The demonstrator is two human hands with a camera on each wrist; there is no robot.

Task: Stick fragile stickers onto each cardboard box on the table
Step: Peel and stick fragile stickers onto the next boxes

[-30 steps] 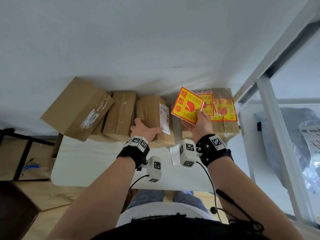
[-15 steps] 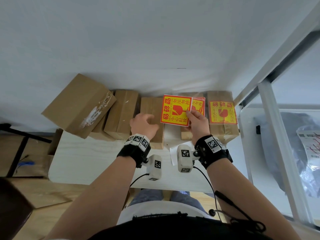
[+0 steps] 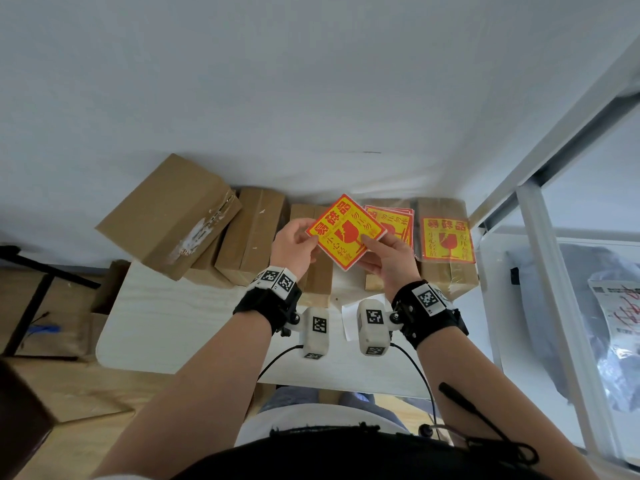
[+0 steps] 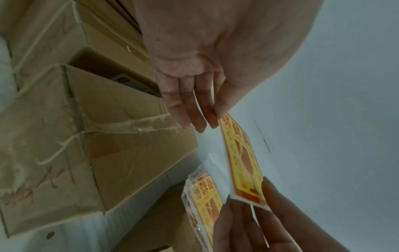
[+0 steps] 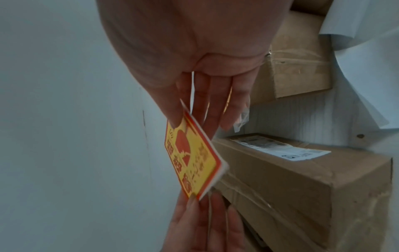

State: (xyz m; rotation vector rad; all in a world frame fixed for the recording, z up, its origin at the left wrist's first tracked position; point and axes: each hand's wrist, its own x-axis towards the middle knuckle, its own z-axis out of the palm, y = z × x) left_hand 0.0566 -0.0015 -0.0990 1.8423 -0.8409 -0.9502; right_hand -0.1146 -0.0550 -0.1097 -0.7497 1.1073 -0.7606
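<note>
One box done: the rightmost cardboard box (image 3: pixel 446 258) on the white table (image 3: pixel 180 327) carries a yellow-and-red fragile sticker (image 3: pixel 447 240) on its top, while the boxes to its left, among them the narrow box (image 3: pixel 254 233) and the big tilted box (image 3: pixel 169 214), show bare tops as far as I can see. Both hands are raised over the middle of the row, left hand (image 3: pixel 294 245) pinching one corner and right hand (image 3: pixel 388 258) pinching the opposite corner of a single fragile sticker on white backing (image 3: pixel 344 232), tilted like a diamond. The bagged sticker stack (image 3: pixel 398 221) lies just behind it; my guess is that peeling comes next, most boxes left.
</note>
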